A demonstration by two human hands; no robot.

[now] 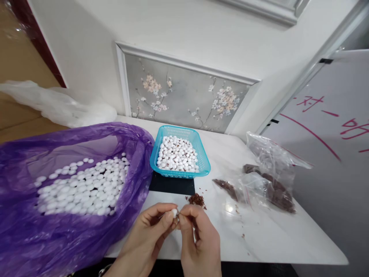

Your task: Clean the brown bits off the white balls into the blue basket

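My left hand (147,238) pinches a small white bead (174,212) between thumb and forefinger above the table's front edge. My right hand (198,240) is closed in a pinch right beside the bead, holding something thin that I cannot make out. A small heap of reddish-brown bits (196,199) lies just beyond my fingers. To the left, a purple plastic bag (72,238) lies open with several white beads (83,186) inside. A blue plastic basket (203,163) filled with white beads stands behind, on a dark mat (173,185).
Clear plastic bags (268,181) with brown material lie on the white table (259,238) at the right. A whiteboard with red writing (331,127) leans at the right. A crumpled white plastic sheet (57,104) lies at the back left, against a flowered wall panel (184,94).
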